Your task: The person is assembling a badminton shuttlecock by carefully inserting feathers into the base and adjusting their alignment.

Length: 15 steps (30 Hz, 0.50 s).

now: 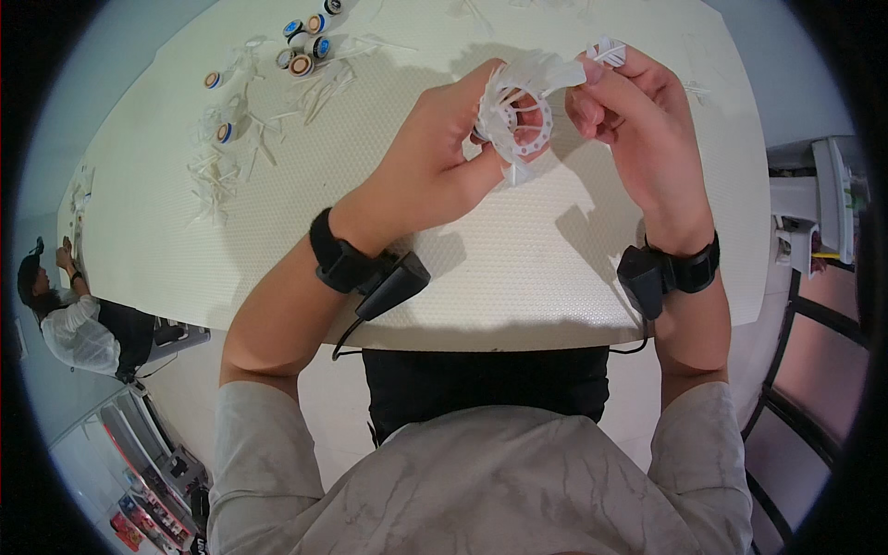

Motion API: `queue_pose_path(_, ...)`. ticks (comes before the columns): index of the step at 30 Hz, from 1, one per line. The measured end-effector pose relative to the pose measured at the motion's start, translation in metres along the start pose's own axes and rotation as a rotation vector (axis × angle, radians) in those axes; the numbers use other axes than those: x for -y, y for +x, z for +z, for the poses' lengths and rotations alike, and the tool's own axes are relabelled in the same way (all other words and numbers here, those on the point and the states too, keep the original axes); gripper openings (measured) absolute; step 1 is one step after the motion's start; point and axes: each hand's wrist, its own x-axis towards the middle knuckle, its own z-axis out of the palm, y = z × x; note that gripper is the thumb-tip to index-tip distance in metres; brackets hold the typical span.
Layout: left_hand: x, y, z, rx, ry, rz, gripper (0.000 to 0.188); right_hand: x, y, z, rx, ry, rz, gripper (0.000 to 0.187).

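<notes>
Around the white ring [545, 122], the left hand [449, 139] has its grip clamped; beside the ring, the right hand [640, 120] pinches a strip [566, 75].

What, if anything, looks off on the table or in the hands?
Nothing looks plainly broken or spilled. Only untidy spot: thin white strips lie in loose, tangled clumps near small cylinders toward the table's far left. The white ring in the left hand shows no obvious damage.

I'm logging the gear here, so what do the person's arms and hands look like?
The left hand and right hand are ungloved. Each has a black wrist strap carrying a blocky black module with a thin dark cable. The sleeves are short, loose and greyish.
</notes>
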Motion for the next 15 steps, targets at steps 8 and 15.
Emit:
queue_pose_path(8,-0.0016,-0.0005,-0.0018,0.02,0.038,-0.039,0.031,-0.0038,-0.0053,-0.0025,-0.068,-0.185,-0.257,0.01)
queue_pose_path(15,-0.0032,0.0004,-0.0018,0.026,0.011,-0.094,0.029,-0.0075,-0.0048,-0.0049,-0.02,-0.168,-0.363,0.011)
